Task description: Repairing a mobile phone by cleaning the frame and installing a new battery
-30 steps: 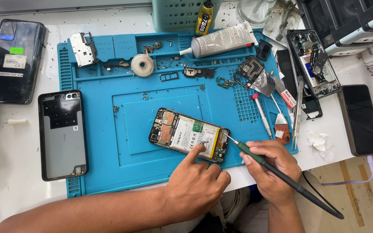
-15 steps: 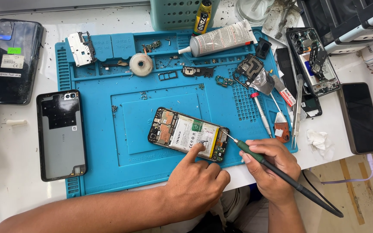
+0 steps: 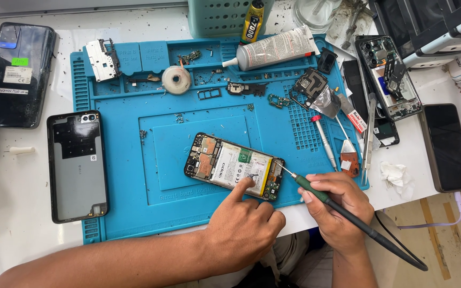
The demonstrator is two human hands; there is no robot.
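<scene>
Barely shifted since the earlier frame: opened black phone with its back off and white battery showing [image 3: 234, 166], lying slightly tilted at the middle of the blue silicone work mat [image 3: 129, 133], nudged a touch; tool tip eased closer to its right end. Pinned by the left hand [image 3: 241, 226], forefinger pressed on the battery, other fingers curled, nothing gripped. Pinched pen-fashion in the right hand [image 3: 337, 205], closed around it: green-handled soldering iron with a black cord [image 3: 316, 191], tip touching or just at the phone's lower board.

Risks, as judged: tip sliding onto the battery just beside it and scorching or piercing the cell; forefinger near the hot tip; trailing cord snagging at the table edge. Well apart: grey back cover [image 3: 77, 165], white adhesive tube [image 3: 276, 49], red-handled screwdriver [image 3: 324, 141].
</scene>
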